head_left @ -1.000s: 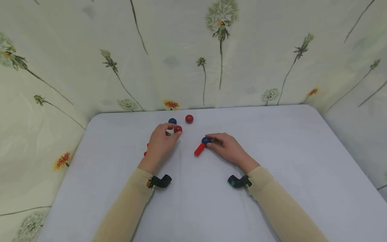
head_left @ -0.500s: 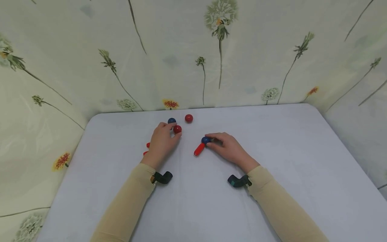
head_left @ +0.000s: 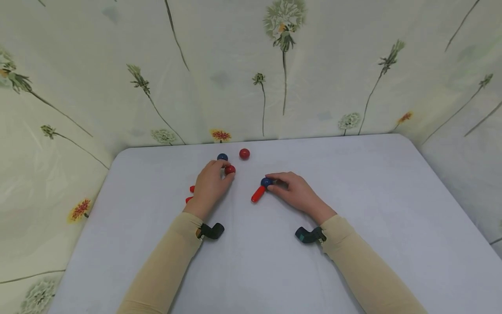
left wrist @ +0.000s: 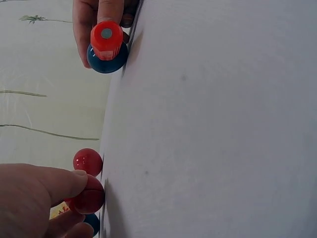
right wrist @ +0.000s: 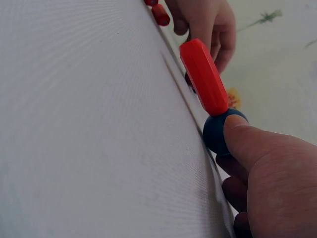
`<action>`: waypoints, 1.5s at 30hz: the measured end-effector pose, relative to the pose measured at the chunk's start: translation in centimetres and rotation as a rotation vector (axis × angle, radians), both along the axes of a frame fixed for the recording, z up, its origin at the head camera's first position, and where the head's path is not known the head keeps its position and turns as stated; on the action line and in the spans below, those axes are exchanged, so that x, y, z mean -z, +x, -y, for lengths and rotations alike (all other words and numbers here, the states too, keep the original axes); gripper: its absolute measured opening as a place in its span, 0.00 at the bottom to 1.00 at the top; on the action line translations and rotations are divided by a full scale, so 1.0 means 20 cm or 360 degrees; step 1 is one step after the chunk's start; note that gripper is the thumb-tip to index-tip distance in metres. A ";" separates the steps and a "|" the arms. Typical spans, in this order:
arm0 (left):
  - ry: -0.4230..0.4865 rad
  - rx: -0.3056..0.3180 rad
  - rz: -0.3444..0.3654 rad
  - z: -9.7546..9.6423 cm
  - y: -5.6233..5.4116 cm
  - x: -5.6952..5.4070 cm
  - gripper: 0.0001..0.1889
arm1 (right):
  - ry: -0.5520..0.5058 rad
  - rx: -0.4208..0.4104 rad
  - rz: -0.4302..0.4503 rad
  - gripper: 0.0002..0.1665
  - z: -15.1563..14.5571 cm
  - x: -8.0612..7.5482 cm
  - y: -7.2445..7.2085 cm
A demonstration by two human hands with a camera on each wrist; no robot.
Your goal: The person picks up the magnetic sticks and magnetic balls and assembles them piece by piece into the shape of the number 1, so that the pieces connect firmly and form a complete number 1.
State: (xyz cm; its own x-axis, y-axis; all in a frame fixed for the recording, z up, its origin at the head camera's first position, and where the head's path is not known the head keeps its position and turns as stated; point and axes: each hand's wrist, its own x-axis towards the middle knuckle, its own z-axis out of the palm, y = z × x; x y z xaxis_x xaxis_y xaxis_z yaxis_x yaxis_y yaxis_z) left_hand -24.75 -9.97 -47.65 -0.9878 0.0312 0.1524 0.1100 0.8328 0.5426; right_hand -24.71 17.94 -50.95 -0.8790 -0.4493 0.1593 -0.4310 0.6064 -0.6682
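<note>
My left hand [head_left: 211,185] pinches a glossy red ball [head_left: 230,169] between thumb and fingers, low over the white table. My right hand [head_left: 296,192] pinches a blue ball [head_left: 266,182]. Joined to that ball is a red faceted rod [head_left: 258,194], which points toward the near left. A round grey disc shows in the rod's free end [left wrist: 106,33] in the left wrist view. The rod leans upward from the ball in the right wrist view. A second blue ball [head_left: 222,157] sits just behind my left fingers, partly covered.
Another red ball [head_left: 244,153] rests near the table's back edge. Two more red rods [head_left: 192,189] peek out left of my left hand, mostly hidden by it. White cloth covers the table [head_left: 353,187], and a flower-patterned curtain [head_left: 219,78] hangs behind it.
My left hand has moved the red ball very slightly toward the near side, and its wrist has shifted a little to the right. The right hand with its ball and rod has stayed still.
</note>
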 end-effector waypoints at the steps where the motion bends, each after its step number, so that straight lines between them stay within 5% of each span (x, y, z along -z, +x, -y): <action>1: 0.0007 0.0006 0.0005 0.00 0.00 0.00 0.15 | 0.0002 0.0000 -0.0002 0.25 0.00 0.00 0.00; 19: 0.0045 0.0022 0.0140 -0.01 0.01 0.00 0.17 | 0.0025 0.0003 0.0009 0.26 0.00 0.00 0.00; 28: 0.0051 0.0051 0.0105 0.00 0.03 0.01 0.17 | 0.0021 -0.0001 0.0016 0.26 0.00 0.01 0.01; 45: 0.0311 0.0089 0.0107 0.03 0.19 -0.01 0.18 | 0.0041 0.0008 0.0004 0.26 0.00 0.01 0.00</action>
